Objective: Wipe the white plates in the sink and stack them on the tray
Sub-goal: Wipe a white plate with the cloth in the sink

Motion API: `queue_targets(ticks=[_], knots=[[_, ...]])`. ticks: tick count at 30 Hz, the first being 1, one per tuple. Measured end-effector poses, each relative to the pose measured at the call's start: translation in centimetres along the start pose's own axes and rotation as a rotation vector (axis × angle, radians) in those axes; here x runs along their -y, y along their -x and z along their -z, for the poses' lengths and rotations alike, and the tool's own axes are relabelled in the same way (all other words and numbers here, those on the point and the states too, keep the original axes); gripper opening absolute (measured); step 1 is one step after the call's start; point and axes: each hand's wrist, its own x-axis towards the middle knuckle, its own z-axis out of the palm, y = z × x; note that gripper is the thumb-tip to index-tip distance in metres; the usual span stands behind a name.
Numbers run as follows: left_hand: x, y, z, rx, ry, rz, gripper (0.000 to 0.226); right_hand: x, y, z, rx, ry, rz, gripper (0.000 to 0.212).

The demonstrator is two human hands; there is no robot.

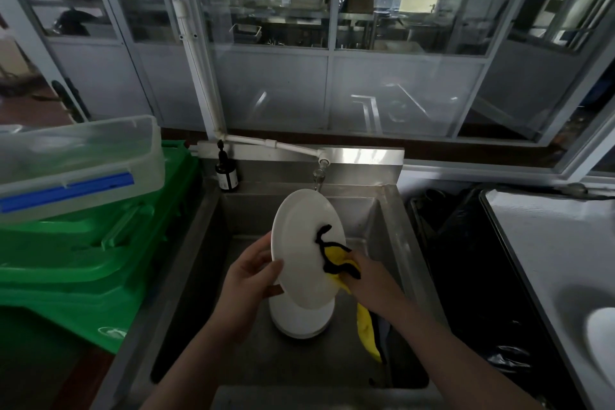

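Left hand (253, 280) at lower centre pinches white plate (304, 243) by rim, tilted over sink (392, 226) so face is exposed. Right hand (369, 276) presses bunched yellow cloth (336, 258) on it. Plate stack (301, 319) waits below.

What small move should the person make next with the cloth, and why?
Probably sweep the yellow cloth further across the plate. The right hand presses it only near the plate's right edge, while the left hand holds the plate tilted above the stack in the sink.
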Motion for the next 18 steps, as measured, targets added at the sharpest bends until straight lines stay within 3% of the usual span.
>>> queue_targets(ticks=[4, 11, 18], knots=[[-0.1, -0.3, 0.2, -0.024, 0.038, 0.007, 0.047, 0.2, -0.4, 0.8, -0.128, -0.035, -0.037, 0.007], [-0.5, -0.2, -0.3, -0.019, 0.116, -0.016, 0.050, 1.3, -1.2, 1.8, -0.214, -0.209, -0.149, 0.020], [0.4, -0.1, -0.9, -0.030, 0.140, 0.002, 0.052, 1.2, -1.3, 1.4, -0.269, -0.350, -0.225, 0.018]])
